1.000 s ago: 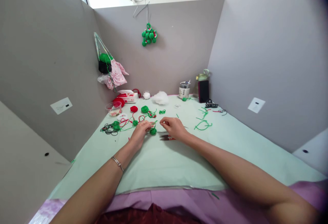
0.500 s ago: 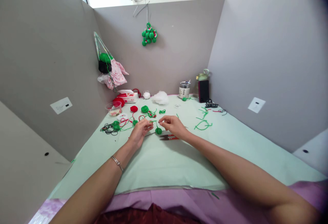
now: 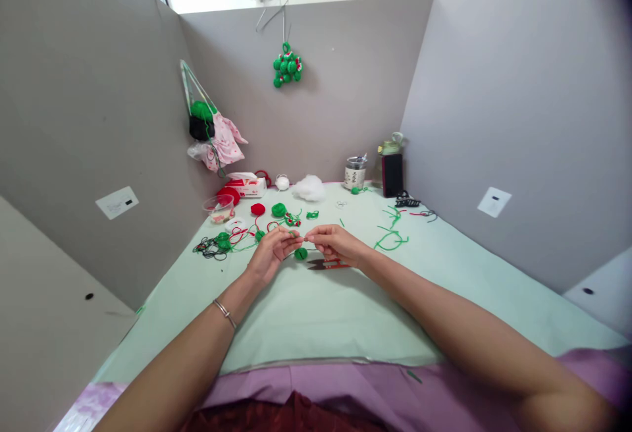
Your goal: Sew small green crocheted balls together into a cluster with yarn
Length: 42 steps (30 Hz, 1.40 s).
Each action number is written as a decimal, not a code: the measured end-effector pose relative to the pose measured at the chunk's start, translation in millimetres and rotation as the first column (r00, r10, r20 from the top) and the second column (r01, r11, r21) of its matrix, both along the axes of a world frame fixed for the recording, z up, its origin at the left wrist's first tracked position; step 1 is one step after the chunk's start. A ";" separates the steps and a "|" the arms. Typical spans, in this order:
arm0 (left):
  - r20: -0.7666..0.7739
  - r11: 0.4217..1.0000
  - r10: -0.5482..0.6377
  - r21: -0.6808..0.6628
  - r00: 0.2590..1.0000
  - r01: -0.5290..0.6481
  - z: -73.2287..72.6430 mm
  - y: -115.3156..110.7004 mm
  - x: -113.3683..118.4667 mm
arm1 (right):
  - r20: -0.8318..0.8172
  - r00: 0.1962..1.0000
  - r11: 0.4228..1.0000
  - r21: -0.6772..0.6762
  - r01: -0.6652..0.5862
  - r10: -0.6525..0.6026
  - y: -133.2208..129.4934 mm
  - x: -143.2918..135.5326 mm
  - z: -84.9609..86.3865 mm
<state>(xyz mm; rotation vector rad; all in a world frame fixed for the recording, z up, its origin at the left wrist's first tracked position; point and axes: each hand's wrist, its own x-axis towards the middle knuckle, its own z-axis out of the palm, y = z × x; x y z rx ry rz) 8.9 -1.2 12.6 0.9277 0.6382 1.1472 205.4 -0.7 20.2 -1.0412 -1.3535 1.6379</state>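
My left hand (image 3: 274, 251) pinches a bit of green yarn (image 3: 292, 234) between thumb and fingers. The fingertips of my right hand (image 3: 336, 245) are pressed together right by the left fingertips; what they grip is too small to make out. Below the two hands is a small green yarn ball (image 3: 301, 254) with a dark strand across it. Orange-handled thread snips (image 3: 326, 265) lie under my right hand, dark blades pointing left.
Tangled black cord (image 3: 211, 248), a red yarn ball (image 3: 257, 209) and a green yarn ball (image 3: 279, 210) lie left and behind. White stuffing (image 3: 309, 189), a jar (image 3: 355, 175) and a black phone-like slab (image 3: 392, 176) are at the back. Green yarn scraps (image 3: 392, 240) lie right.
My hands have come together, with the fingertips now nearly touching. The small green ball has shifted slightly left, and the strand above it no longer shows clearly.
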 end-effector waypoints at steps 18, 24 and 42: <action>-0.249 0.945 0.221 0.295 0.943 -0.144 0.1 9.6 -8.3 | -0.025 0.999 0.999 0.007 -0.043 0.043 2.4 3.0 -0.1; -0.397 0.878 0.320 0.465 0.860 -0.112 -9.1 13.2 -5.9 | -0.039 0.999 0.999 0.008 -0.037 0.038 2.9 3.6 -0.3; -0.365 0.910 0.281 0.394 0.888 -0.126 -5.3 11.2 -7.4 | -0.025 0.998 0.999 0.006 -0.051 0.051 3.1 3.4 -1.6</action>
